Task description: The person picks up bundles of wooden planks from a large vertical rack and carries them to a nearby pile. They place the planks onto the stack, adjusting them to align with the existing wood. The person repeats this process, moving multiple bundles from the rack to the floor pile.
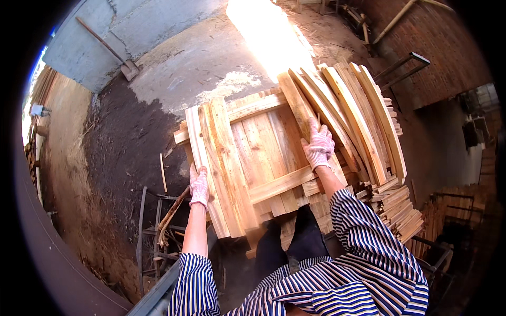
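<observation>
Both hands wear pale pinkish knit gloves. At the outer edge of the leftmost wooden board (204,152), my left hand (199,185) is closed on it, thumb up. A second, knottier board (226,163) lies right beside that one. These boards rest across two wooden crosspieces (282,184) over a layer of side-by-side planks (258,142). My right hand (319,143) grips a wooden plank (296,100) at the left side of a leaning row of planks (350,110); its fingertips are partly hidden.
Stacked short wood pieces (395,208) lie right of my legs. A metal frame (153,231) with sticks stands at lower left. A shovel (128,68) leans on the grey wall (153,21). Dark powder (126,142) covers some floor, and a brick wall (437,52) rises at right.
</observation>
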A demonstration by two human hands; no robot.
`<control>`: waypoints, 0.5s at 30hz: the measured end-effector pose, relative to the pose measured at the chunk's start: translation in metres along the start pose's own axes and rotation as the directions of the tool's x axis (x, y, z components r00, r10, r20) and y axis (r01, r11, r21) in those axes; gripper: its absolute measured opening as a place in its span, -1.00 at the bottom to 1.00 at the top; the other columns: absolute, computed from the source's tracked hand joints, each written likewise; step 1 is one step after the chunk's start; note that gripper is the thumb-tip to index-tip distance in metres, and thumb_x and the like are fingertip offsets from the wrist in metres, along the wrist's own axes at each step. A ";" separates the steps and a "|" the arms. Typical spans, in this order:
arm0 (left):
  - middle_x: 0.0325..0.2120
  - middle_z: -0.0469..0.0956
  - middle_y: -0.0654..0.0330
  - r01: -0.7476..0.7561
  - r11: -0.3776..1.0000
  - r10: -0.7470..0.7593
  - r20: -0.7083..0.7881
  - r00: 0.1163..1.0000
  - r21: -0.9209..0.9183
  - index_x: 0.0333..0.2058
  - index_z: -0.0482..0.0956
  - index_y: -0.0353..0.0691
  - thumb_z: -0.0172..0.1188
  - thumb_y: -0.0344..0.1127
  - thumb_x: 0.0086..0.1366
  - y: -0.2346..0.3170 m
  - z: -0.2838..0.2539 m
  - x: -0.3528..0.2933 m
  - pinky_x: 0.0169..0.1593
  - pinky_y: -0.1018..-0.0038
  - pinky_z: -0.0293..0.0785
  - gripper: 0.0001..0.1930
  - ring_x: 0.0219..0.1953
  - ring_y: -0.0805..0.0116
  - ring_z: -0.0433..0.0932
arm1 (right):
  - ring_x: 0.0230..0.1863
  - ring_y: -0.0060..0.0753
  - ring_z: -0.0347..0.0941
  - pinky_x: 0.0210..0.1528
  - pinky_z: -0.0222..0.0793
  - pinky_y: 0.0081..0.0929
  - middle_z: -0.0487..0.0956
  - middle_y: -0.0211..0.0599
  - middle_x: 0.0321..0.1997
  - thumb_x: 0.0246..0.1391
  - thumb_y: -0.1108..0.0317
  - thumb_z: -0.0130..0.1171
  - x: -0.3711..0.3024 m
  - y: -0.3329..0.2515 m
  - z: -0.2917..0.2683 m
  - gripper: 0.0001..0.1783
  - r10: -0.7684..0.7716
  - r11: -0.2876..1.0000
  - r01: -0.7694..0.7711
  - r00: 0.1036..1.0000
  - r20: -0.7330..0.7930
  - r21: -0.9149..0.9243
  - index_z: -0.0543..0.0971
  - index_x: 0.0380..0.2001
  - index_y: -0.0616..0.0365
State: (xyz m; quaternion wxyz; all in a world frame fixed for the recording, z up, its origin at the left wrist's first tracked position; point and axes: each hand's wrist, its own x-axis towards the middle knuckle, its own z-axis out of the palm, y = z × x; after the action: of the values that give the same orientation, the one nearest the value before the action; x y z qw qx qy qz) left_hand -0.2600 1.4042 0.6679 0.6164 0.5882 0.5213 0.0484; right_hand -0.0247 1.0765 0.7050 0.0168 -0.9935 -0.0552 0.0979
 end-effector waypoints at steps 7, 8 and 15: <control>0.45 0.22 0.08 0.096 0.995 -0.096 0.007 0.995 0.014 0.53 0.01 0.23 0.11 0.06 0.51 0.013 0.019 -0.006 0.06 -0.50 0.34 -0.27 0.41 -0.14 0.24 | 0.27 0.10 0.40 0.19 0.50 -0.05 0.38 -0.09 0.40 0.12 0.17 0.33 -0.003 0.012 0.013 -0.17 -0.081 0.992 0.089 0.993 -0.086 0.088 0.29 0.46 -0.43; 0.45 0.22 0.08 0.121 0.992 -0.120 -0.022 0.992 0.022 0.53 0.02 0.23 0.11 0.06 0.50 0.012 0.015 -0.005 0.05 -0.52 0.33 -0.27 0.41 -0.16 0.24 | 0.28 0.10 0.40 0.21 0.49 -0.05 0.38 -0.06 0.40 0.15 0.13 0.31 -0.016 -0.006 0.014 -0.18 -0.092 0.986 0.094 0.995 -0.025 0.138 0.27 0.47 -0.43; 0.33 0.38 0.03 -0.041 0.999 0.042 0.027 0.999 -0.017 0.51 0.08 0.18 0.09 -0.02 0.52 -0.009 -0.002 0.002 0.00 -0.32 0.47 -0.33 0.25 -0.08 0.42 | 0.51 0.10 0.19 0.49 0.16 0.02 0.26 0.00 0.53 0.35 -0.21 0.01 -0.011 -0.017 0.023 -0.24 -0.216 0.968 0.212 0.976 0.015 0.131 0.16 0.52 -0.28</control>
State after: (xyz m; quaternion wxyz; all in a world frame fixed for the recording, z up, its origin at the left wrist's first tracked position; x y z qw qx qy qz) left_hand -0.2652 1.4040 0.6607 0.6273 0.5943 0.5000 0.0576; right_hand -0.0418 1.0925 0.6849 0.0905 -0.9770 -0.1561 0.1135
